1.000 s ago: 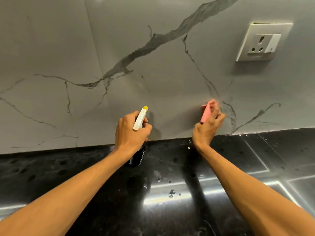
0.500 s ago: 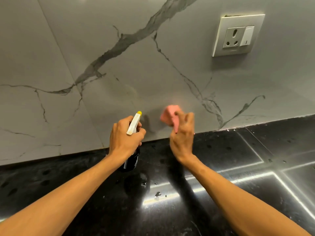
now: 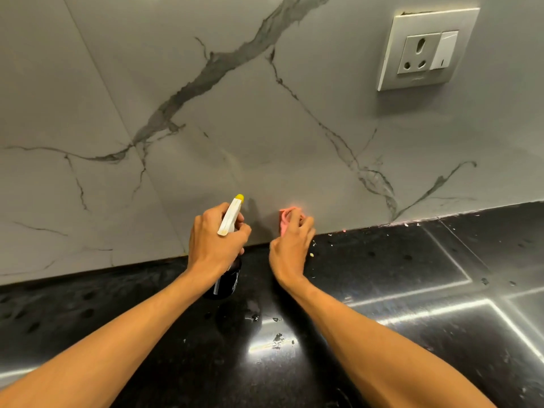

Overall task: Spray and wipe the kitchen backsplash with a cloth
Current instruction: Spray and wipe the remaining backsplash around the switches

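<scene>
The left hand [image 3: 215,240] grips the spray bottle [image 3: 231,216] at its neck, with the nozzle aimed at the backsplash [image 3: 265,128]. The right hand [image 3: 290,245] holds the pink cloth [image 3: 284,219] bunched in curled fingers. The cloth is pressed to the lowest strip of the backsplash, just above the back edge of the worktop [image 3: 382,290].

Status: wiping appears to be under way. No wet film or streaks show, so the area already cleaned cannot be determined. The surface up by the socket [image 3: 426,51] probably remains to be done.
</scene>
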